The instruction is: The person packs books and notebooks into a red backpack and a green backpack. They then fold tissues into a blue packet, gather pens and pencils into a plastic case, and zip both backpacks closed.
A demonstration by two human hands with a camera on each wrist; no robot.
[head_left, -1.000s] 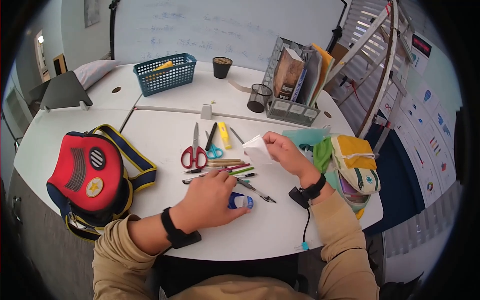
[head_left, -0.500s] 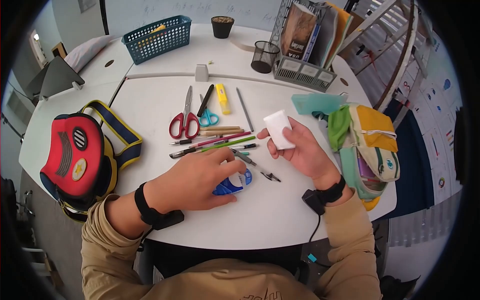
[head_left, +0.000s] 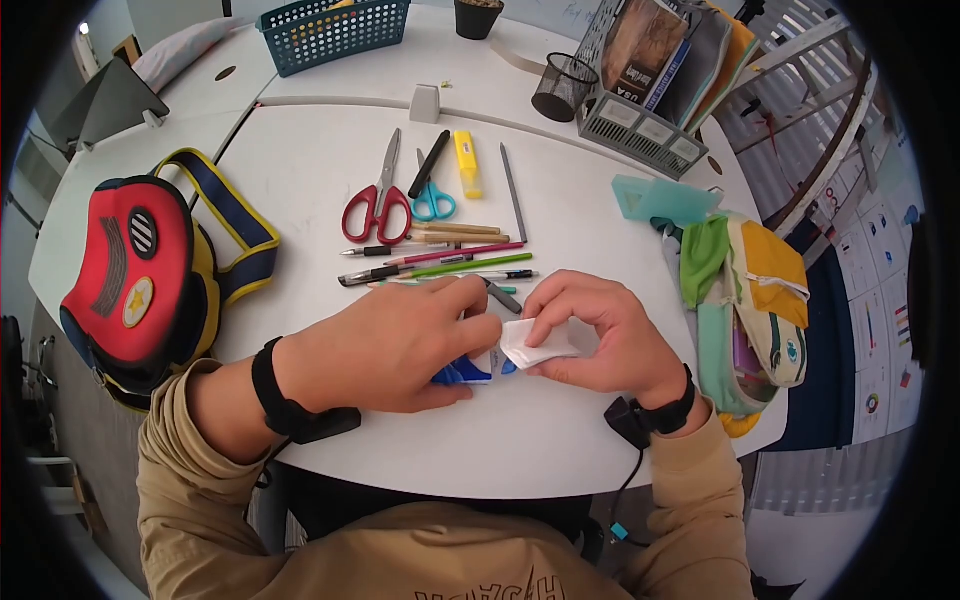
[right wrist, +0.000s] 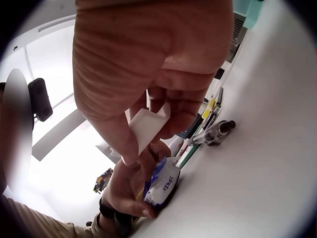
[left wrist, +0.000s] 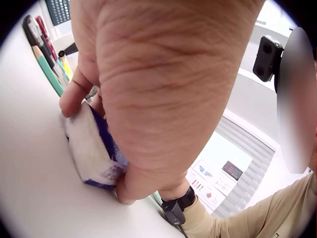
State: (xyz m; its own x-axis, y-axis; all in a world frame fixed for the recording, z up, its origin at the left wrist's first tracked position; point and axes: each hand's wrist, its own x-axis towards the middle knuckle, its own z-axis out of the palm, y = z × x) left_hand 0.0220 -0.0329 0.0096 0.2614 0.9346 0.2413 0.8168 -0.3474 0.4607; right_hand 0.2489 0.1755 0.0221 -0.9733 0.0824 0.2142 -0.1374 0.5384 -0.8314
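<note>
My left hand grips a blue-and-white tissue pack low over the table, thumb on one side and fingers on the other; from above, the hand covers most of it. Between the thumb and fingers of my right hand is a folded white tissue, pinched close beside the left fingertips. Just beyond the hands lie several pens and pencils, among them a green pencil and a dark red one. A grey-and-black pen is partly hidden behind the left hand.
Red-handled scissors, small blue scissors, a yellow highlighter and a grey pencil lie further back. A red backpack stands left, a green-and-yellow bag right. Behind are a basket, mesh cup and book rack.
My right hand has brought the tissue down and left, next to the left hand, turning from palm-up to palm-down. The left hand stays on the tissue pack. The head view has tilted downward.
</note>
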